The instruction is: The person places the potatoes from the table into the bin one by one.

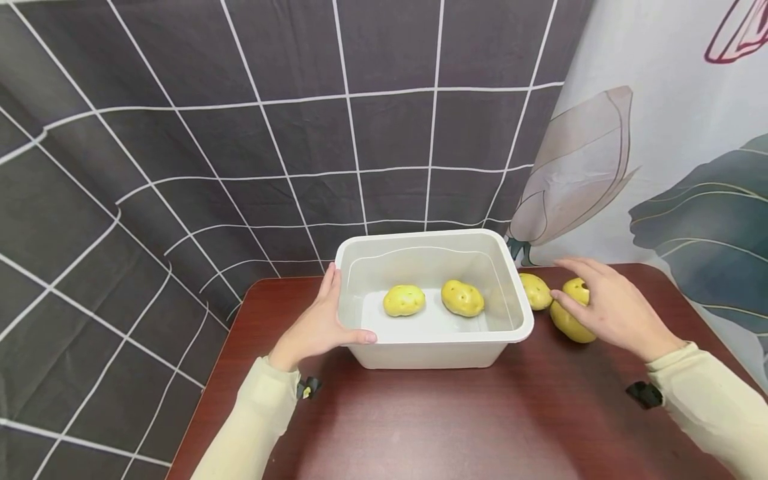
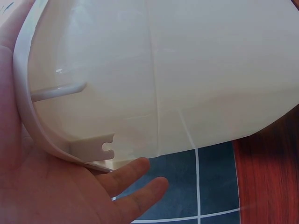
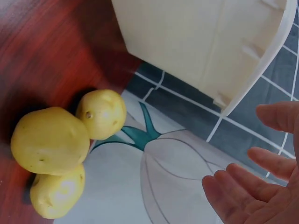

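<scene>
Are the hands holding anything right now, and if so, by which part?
Nothing is plainly gripped: the left hand, fingers straight, rests against the white bin at its rim, around the near left corner. The right hand holds nothing.

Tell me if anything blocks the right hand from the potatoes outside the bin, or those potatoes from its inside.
Nothing visible stands between the right hand and the three potatoes beside the bin. The bin's right wall stands between them and its inside; they'd likely need lifting over the rim.
</scene>
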Available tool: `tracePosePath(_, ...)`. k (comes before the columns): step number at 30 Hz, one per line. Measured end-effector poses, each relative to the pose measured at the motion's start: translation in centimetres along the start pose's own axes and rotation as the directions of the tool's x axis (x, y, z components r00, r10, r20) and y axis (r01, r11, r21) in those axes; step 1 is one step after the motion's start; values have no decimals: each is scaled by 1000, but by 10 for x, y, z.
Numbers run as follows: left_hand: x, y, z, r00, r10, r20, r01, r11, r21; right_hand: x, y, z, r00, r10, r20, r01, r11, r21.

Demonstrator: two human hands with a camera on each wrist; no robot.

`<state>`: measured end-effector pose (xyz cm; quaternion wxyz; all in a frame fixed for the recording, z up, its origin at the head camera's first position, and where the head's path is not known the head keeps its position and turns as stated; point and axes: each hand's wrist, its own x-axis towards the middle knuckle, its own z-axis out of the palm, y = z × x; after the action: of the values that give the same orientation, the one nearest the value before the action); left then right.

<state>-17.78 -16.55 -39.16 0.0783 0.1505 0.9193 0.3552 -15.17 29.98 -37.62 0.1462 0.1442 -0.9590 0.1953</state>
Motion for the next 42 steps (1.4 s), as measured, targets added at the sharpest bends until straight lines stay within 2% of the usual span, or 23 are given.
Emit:
tracePosePath(21,1,-1,1,1000,6,-2,-6,1000,9,-2,21,7,1000,21,17,-21,999,-37)
tracePosePath(42,2,-3,1,1000,1,-5,-1,1000,-1,-6,31,17,994,95,50,-93,995,-45)
